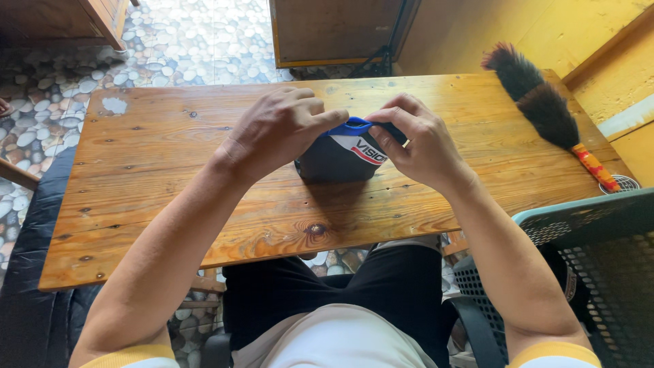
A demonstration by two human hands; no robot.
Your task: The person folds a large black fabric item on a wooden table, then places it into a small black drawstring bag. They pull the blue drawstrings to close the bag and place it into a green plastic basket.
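1. Left hand (pixel 283 129): curled, fingertips pinching the blue upper edge of a small dark fabric pouch (pixel 340 160) from the left side.
2. Right hand (pixel 415 140): curled, thumb and fingers gripping the same blue edge from the right, with the thumb laid over the white-and-red printed panel.
3. Pouch: dark navy body with blue trim. It sits near the middle of the wooden table (pixel 170 177), between both hands, with its underside touching the planks.
4. Table: knotted, varnished boards. A feather duster (pixel 545 102) with dark plumes and an orange-red handle lies on the far right end, well apart from the pouch.
5. Beside the right forearm: a teal perforated plastic chair (pixel 593 232), just past the table's right corner.
6. Under the table: a pebble-pattern floor (pixel 54 95).
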